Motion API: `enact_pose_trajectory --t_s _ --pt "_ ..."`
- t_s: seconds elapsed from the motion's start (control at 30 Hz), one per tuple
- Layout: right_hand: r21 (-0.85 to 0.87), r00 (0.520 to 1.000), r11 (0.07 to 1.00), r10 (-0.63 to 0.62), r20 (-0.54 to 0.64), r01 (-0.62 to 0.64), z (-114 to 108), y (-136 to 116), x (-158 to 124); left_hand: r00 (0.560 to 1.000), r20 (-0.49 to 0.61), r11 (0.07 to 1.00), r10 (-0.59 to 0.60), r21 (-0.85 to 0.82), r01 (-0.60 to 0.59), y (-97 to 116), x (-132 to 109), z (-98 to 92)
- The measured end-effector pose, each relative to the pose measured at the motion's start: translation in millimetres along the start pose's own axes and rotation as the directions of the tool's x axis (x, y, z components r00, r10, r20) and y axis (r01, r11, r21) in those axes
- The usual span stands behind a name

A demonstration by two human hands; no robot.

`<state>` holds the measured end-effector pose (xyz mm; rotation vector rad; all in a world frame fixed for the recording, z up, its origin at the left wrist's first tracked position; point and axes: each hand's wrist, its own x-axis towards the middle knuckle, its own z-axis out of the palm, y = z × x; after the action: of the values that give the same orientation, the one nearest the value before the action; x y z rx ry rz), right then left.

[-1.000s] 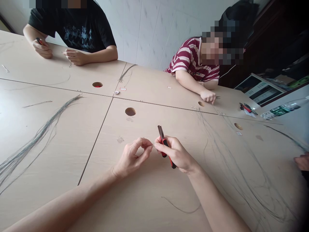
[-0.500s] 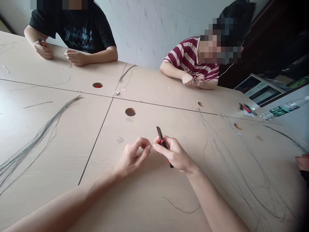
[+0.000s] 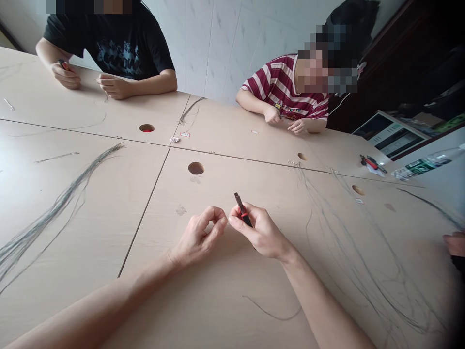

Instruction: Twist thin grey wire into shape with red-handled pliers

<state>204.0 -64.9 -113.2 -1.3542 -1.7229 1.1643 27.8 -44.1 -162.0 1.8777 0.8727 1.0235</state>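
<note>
Thumb and forefinger of my left hand (image 3: pixel 203 235) are pinched together on something too small to make out. My right hand (image 3: pixel 265 231) is closed around red-and-black pliers (image 3: pixel 242 209), whose dark jaws point up and away from me. The tips of my two hands almost meet above the table, the right thumb beside the left fingertips. Whatever is between them is too fine to see clearly. Below my right forearm lies a thin curved wire (image 3: pixel 271 314).
A bundle of grey-green wires (image 3: pixel 78 182) lies at left, and loose wires (image 3: pixel 348 242) spread at right. Round holes pierce the table (image 3: pixel 160 242). Two people work opposite, and another hand (image 3: pixel 456 244) shows at right. Pliers (image 3: pixel 374 164) and a bottle (image 3: pixel 417 167) are at far right.
The pliers have turned slightly in my right hand, and their lower handle is now hidden. My left hand has barely moved. The striped-shirt person's hands have moved apart.
</note>
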Motion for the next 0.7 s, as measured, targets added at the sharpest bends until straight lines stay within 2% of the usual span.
enact_pose_trajectory --t_s 0.33,0.53,0.7 --pt "-0.175 0.99 0.976 -0.135 -0.035 0.127 0.3 -1.7 -0.8 0.998 0.045 0.998 -0.054 -0.041 0.056 1.5 -1.7 -1.6" --pt "-0.127 0.985 0.989 -0.089 -0.149 0.07 -3.0 4.7 1.7 0.997 0.01 0.995 -0.076 -0.069 0.077 1.1 -0.4 0.6" --pt "-0.128 0.995 0.99 -0.061 -0.082 0.051 -1.8 6.6 2.3 0.997 0.011 0.994 -0.073 -0.085 0.074 -0.6 -2.0 1.2"
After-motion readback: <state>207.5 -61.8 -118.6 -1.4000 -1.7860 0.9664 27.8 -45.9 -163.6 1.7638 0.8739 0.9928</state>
